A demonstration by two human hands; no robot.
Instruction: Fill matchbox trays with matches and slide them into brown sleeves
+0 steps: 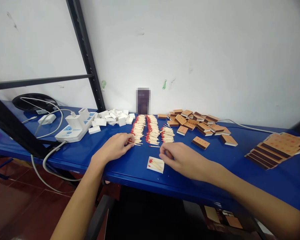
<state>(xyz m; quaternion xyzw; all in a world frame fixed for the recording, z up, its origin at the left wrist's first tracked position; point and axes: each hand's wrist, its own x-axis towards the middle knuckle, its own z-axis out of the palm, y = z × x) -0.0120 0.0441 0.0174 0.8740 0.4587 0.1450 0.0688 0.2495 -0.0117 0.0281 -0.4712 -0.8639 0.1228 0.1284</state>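
My left hand (pixel 118 145) is at the near end of the left row of matches (pixel 139 125), its fingers pinched on matches whose red heads show by the fingertips. My right hand (pixel 178 158) hovers beside the right edge of a small white matchbox tray (pixel 158 168). Its fingers are curled together, and I cannot make out whether anything is between them. A few red-headed matches (pixel 155 163) lie inside that tray. Two more rows, a middle row of matches (pixel 152 130) and a shorter right row of matches (pixel 167 134), stand between my hands and the wall.
White matchbox trays (pixel 111 116) are heaped at the back left. Brown matchbox sleeves (pixel 190 124) form a pile at the back right, with flat sleeves (pixel 277 150) stacked at far right. A power strip (pixel 75 130) with cables lies left, near a black shelf post (pixel 86 50).
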